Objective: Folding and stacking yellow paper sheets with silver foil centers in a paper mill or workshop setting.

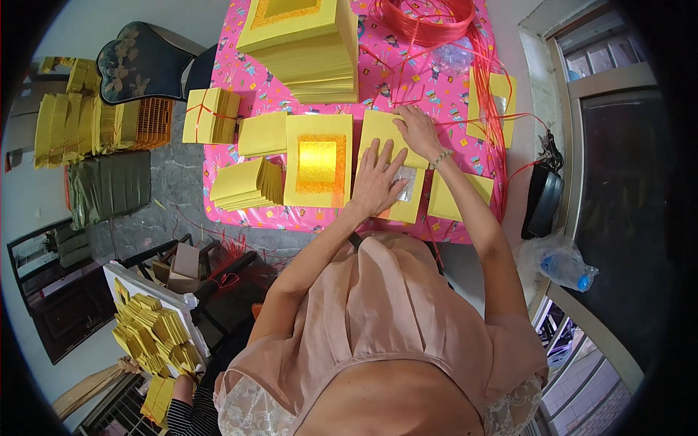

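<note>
A yellow joss paper sheet [376, 125] lies in front of me on the table, its far part apparently folded over toward me. A silver foil patch [406, 183] shows on its near part. My left hand [379, 180] presses flat on this sheet with fingers spread. My right hand [419, 134] rests at its far right edge, fingers stretched to the left. Beside it on the left is a sheet with a gold foil square [318, 163]. Folded yellow sheets [247, 183] fan out farther left, below a small folded stack [263, 133]. Another yellow piece [458, 196] lies on the right.
A tall stack of yellow paper [313, 65] stands at the back of the pink tablecloth [436, 94]. Red plastic strapping [429, 25] coils there and trails down the right side. A tied bundle [211, 116] sits left. At lower left, a co-worker's hand [183, 389] touches yellow papers.
</note>
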A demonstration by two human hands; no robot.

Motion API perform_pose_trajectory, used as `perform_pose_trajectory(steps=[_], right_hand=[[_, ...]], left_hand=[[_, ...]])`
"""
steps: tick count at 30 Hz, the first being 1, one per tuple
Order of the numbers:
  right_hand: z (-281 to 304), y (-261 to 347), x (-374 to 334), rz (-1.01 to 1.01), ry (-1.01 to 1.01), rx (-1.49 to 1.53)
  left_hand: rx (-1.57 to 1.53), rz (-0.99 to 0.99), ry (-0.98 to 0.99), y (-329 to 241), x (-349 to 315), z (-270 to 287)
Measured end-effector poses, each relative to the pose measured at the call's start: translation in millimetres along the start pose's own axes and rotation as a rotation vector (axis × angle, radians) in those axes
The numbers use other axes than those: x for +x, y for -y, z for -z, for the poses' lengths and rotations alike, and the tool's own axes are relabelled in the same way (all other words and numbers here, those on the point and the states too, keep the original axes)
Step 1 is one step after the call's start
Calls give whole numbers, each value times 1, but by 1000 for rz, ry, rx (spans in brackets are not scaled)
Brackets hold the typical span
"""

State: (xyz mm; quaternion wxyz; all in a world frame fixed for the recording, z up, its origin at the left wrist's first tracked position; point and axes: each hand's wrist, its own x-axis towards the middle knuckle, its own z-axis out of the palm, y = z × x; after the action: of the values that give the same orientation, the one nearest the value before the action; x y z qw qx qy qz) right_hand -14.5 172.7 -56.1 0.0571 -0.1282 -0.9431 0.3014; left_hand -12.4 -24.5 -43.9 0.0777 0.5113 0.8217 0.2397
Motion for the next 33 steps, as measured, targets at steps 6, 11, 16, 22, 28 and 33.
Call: perform_pose_trajectory(steps=[6,11,16,22,28,33], right_hand=[[9,15,-24,121,-228,-101],[3,28,-102,239,-161,-140],[-7,30,-134,171,23,-102],[-12,19,-137,176,45,-61],[-8,22,-140,174,132,-74],[-10,19,-141,186,182,-104]], left_hand=[[11,-10,-30,2,-1,-6],[18,-17,-32,8,-6,-14],[23,-6,43,5,-4,-5],[12,-20,26,5,-4,-6],[75,-28,38,11,-5,-14],[-48,-41,80,20,-8,-6]])
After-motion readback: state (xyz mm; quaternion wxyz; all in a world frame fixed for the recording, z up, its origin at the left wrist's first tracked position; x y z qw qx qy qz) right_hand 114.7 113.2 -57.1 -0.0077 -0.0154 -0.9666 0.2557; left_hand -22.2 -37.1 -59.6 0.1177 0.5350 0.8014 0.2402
